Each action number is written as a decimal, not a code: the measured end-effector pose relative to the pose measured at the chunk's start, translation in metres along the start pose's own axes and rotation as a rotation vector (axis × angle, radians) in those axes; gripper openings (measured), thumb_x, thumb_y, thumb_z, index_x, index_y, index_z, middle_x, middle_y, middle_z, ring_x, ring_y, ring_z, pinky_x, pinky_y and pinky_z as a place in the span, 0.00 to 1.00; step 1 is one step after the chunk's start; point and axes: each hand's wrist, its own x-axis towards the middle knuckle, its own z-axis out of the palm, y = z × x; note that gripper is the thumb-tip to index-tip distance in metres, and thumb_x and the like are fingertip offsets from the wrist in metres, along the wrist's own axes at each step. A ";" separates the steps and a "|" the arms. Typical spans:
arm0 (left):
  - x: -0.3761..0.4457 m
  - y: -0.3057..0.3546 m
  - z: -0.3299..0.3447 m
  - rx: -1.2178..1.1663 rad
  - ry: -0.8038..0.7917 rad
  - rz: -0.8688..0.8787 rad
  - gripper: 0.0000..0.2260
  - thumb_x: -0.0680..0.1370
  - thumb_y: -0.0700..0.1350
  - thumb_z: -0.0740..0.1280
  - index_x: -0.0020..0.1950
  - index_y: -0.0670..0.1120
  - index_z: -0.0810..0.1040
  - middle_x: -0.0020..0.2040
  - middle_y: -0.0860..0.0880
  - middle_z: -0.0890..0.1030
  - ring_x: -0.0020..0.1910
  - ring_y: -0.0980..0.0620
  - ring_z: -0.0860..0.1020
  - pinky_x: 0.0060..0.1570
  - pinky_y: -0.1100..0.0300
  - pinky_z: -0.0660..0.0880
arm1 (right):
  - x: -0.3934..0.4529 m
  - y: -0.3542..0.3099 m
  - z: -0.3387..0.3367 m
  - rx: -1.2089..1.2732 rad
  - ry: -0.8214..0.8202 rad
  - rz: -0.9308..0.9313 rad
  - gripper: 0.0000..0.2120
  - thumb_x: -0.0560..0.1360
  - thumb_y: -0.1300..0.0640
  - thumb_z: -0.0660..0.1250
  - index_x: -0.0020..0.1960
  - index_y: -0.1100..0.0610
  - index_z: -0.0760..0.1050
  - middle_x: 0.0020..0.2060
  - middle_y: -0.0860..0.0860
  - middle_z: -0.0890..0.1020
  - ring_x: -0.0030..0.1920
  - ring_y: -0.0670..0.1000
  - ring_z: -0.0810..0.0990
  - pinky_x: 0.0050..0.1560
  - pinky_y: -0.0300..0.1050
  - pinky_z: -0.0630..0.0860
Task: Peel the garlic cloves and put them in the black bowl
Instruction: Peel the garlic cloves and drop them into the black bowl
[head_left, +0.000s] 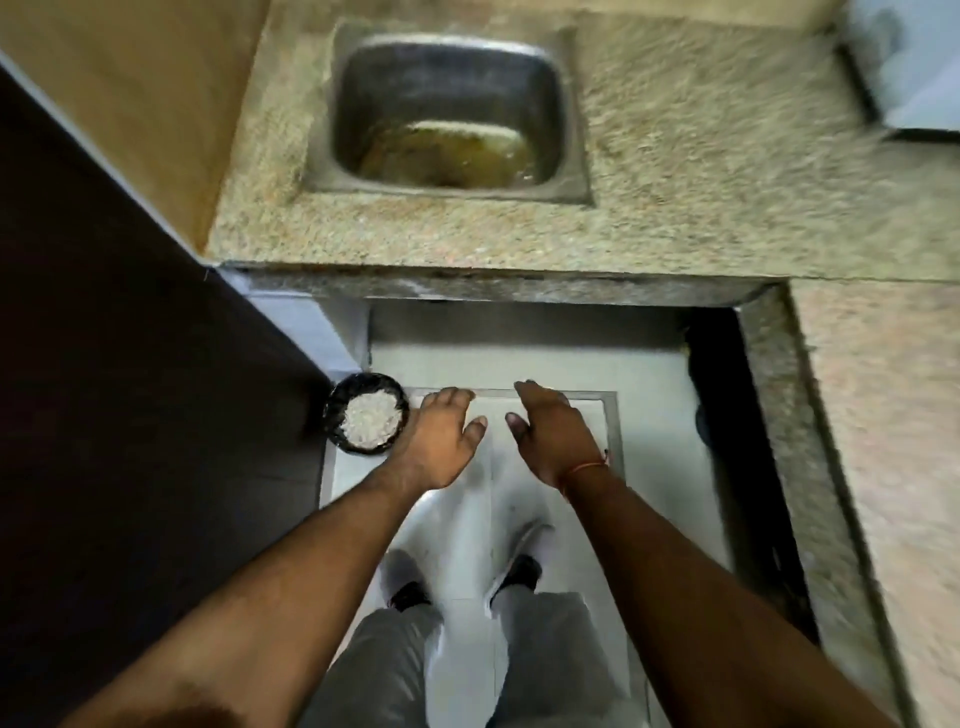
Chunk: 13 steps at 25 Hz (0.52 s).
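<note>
Garlic cloves (370, 419) sit light and slippery in the black bowl (332, 410), left hand (441, 434) beside it, right hand (553, 434) beyond, fingers loosely spread, empty.

No legible text, label, brand, number or sign appears on any surface in the head view. The picture is motion-blurred, so fine markings, if present, cannot be resolved.
</note>
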 end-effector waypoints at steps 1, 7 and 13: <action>-0.011 0.033 -0.004 0.020 -0.023 0.060 0.33 0.79 0.64 0.48 0.74 0.44 0.70 0.71 0.43 0.74 0.71 0.42 0.70 0.70 0.45 0.69 | -0.028 0.015 -0.025 0.014 0.052 0.030 0.26 0.84 0.48 0.59 0.79 0.57 0.64 0.77 0.56 0.69 0.76 0.59 0.67 0.74 0.55 0.66; -0.040 0.227 0.026 0.175 -0.099 0.389 0.32 0.81 0.65 0.47 0.75 0.46 0.69 0.71 0.45 0.73 0.70 0.43 0.70 0.69 0.47 0.69 | -0.177 0.120 -0.134 0.067 0.297 0.211 0.26 0.83 0.48 0.60 0.79 0.56 0.64 0.77 0.55 0.69 0.77 0.55 0.65 0.76 0.53 0.65; -0.049 0.397 0.111 0.273 -0.164 0.649 0.26 0.84 0.61 0.52 0.75 0.47 0.69 0.72 0.43 0.73 0.71 0.42 0.71 0.69 0.47 0.70 | -0.303 0.243 -0.166 0.060 0.377 0.376 0.26 0.83 0.48 0.60 0.79 0.56 0.64 0.76 0.55 0.69 0.76 0.57 0.66 0.75 0.49 0.62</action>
